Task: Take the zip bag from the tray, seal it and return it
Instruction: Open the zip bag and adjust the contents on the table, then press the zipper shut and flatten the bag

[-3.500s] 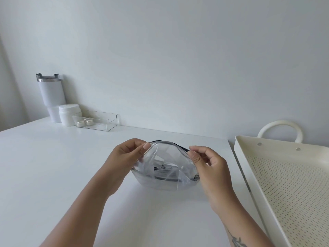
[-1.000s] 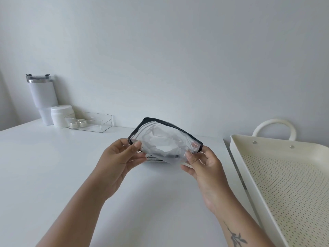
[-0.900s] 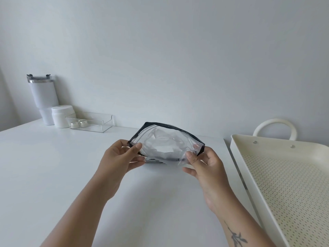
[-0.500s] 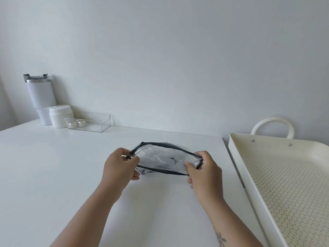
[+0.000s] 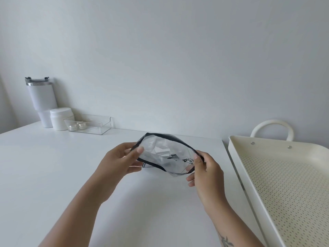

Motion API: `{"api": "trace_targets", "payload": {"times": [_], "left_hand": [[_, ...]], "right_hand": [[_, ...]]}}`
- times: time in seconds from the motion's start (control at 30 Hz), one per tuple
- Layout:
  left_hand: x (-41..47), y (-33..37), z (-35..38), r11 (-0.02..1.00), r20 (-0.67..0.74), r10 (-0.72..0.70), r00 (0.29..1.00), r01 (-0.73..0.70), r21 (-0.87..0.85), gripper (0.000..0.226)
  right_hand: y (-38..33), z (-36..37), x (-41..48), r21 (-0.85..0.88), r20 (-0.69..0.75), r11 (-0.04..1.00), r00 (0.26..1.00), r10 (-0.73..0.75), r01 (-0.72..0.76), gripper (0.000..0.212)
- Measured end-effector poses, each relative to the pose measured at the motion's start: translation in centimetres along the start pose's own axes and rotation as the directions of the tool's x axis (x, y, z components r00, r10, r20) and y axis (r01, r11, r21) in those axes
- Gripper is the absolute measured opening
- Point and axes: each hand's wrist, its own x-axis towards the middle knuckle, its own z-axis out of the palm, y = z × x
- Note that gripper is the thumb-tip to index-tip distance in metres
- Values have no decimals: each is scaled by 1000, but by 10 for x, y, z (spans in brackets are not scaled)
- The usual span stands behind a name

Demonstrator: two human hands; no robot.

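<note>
A clear zip bag [image 5: 163, 154] with a black zipper edge hangs above the white table [image 5: 53, 166], held at both ends. My left hand [image 5: 117, 161] pinches its left end and my right hand [image 5: 204, 170] pinches its right end near the small zipper pull. The bag's mouth gapes open, its two black edges bowed apart. Something white and a black-and-white striped piece show inside it. The cream perforated tray [image 5: 292, 182] with a loop handle sits to the right, nothing visible in it.
At the back left stand a white tumbler [image 5: 41, 102], a white jar [image 5: 60, 118] and a clear plastic bin [image 5: 89, 123] holding two small round items. The wall runs close behind the table. The tray lies along the table's right edge.
The bag's mouth, nearly flattened half a second ago, has spread wide open again, and the bag has tilted so its left end sits higher. Both hands keep their grip at the ends.
</note>
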Motion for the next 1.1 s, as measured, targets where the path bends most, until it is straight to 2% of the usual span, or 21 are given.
{"api": "trace_targets", "payload": {"times": [0.07, 0.1, 0.27, 0.37, 0.5, 0.6, 0.73, 0.83, 0.9, 1.0, 1.03, 1.1], "left_hand": [[1, -4, 6, 972, -128, 66, 989, -35, 234, 24], [2, -5, 9, 958, -181, 89, 979, -34, 285, 19], [4, -7, 9, 958, -287, 126, 950, -42, 282, 7], [2, -6, 9, 943, -282, 125, 951, -26, 331, 7], [-1, -3, 14, 916, -274, 171, 946, -50, 399, 7], [-1, -2, 16, 894, -303, 200, 932, -48, 445, 8], [0, -4, 18, 879, -328, 204, 922, -26, 476, 9], [-2, -3, 18, 839, -304, 259, 917, -57, 542, 43], [-5, 1, 20, 757, -236, 384, 893, -159, 633, 67], [-13, 9, 29, 474, -47, 586, 809, -295, 830, 83], [-15, 11, 34, 392, -5, 609, 793, -295, 872, 86], [-20, 11, 45, 254, 73, 582, 810, -266, 930, 92]], "right_hand": [[0, -1, 0, -8, 19, 1000, 1000, -15, 15, 12], [-1, -1, -1, -14, 40, 1000, 999, -22, 22, 14], [-3, 5, -4, -91, 218, 995, 976, -20, 41, 53], [-1, 9, -6, -115, 184, 992, 982, -33, 55, 51], [-3, 8, -4, -189, 81, 980, 996, -48, 63, 38], [-6, 7, -3, -106, -2, 994, 1000, 20, -21, 26], [-11, 10, -5, 81, -50, 973, 974, 220, -216, 25], [-15, 6, -5, 187, -7, 928, 944, 330, -323, 29], [-16, 3, -5, 211, -12, 915, 936, 353, -343, 28], [-17, 1, -4, 205, -3, 918, 938, 347, -339, 22], [-17, 1, -4, 203, 11, 919, 939, 344, -339, 19], [-17, 1, -4, 204, 39, 918, 940, 340, -341, 14]]}}
